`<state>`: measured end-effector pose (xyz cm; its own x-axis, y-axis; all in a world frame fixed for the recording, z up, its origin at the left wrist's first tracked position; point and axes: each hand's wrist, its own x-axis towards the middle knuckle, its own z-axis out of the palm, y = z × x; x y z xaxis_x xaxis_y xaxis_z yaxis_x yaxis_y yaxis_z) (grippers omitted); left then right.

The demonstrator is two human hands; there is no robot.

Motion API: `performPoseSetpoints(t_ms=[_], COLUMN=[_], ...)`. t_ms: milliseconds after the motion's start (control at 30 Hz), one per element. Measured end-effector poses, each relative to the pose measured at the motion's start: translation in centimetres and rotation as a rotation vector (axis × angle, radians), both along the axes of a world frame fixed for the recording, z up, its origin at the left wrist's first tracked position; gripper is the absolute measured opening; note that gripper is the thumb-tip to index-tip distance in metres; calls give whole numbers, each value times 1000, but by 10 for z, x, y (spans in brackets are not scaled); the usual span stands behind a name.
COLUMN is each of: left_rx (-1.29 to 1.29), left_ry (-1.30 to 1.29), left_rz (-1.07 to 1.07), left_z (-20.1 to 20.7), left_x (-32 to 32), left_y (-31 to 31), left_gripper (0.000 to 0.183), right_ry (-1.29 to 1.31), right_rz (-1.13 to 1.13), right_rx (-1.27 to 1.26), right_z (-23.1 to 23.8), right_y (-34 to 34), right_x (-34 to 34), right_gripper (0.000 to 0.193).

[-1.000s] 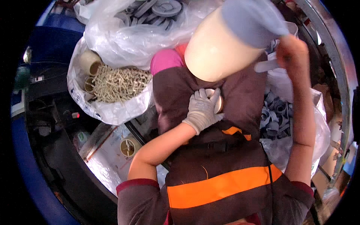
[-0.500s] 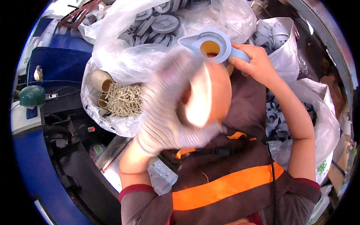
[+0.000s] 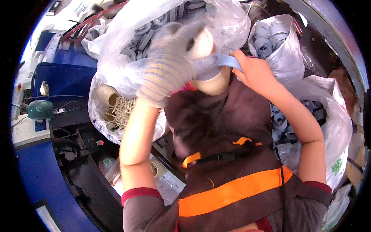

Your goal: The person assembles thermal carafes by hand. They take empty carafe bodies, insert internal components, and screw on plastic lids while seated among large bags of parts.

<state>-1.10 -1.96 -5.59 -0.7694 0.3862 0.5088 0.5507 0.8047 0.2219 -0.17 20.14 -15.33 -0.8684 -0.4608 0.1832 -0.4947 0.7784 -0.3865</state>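
Above my lap, my right hand (image 3: pixel 255 73), bare, is closed round the light blue handle (image 3: pixel 230 62) of a jug top. Below that top sits a rounded cream jug body (image 3: pixel 213 84), its upper part covered by my left hand. Striped and gloved, my left hand (image 3: pixel 170 63) is smeared by motion. Between its thumb and fingers shows a rounded cream piece (image 3: pixel 204 41), held just over the jug top; its exact kind is unclear. The spout and the meeting of the parts are hidden behind the glove.
A clear-plastic-lined bag of grey round parts (image 3: pixel 145 29) stands ahead. At left, a white sack (image 3: pixel 94 102) holds cream cylinders (image 3: pixel 108 94) and short beige sticks (image 3: pixel 124 110). Sacks of blue-grey pieces (image 3: pixel 272 36) stand at right. Blue machinery (image 3: pixel 65 71) with a green knob (image 3: pixel 40 110) is far left.
My left hand has moved up and forward with the rounded piece. The jug top has tilted and come lower, and the cream body beneath it now shows. My right hand keeps the handle.
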Motion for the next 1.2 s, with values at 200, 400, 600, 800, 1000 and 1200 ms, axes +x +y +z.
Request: performPoseSetpoints(t_ms=[200,400,600,800,1000,1200], left_rx=[276,-114,67,442,554,1149], left_ry=[-167,75,-63,-464,-844,-857], left_rz=[-13,18,-72,-3,-35,371], left_z=[72,-24,-6,15,-42,-95], left_x=[9,0,7,77,79,102], left_y=[10,20,-3,-50,-65,-131], left_gripper=[51,63,67,73,48,36], right_ry=[-5,4,-170,-496,-592,-800], right_rz=[-6,7,-7,-114,406,263], right_rx=[-39,5,-371,-497,-320,-508], right_z=[-6,-4,-2,84,98,20], right_y=[7,0,4,-1,-63,-151], right_x=[0,3,-13,-8,-7,-91], right_gripper=[36,35,37,36,31,29])
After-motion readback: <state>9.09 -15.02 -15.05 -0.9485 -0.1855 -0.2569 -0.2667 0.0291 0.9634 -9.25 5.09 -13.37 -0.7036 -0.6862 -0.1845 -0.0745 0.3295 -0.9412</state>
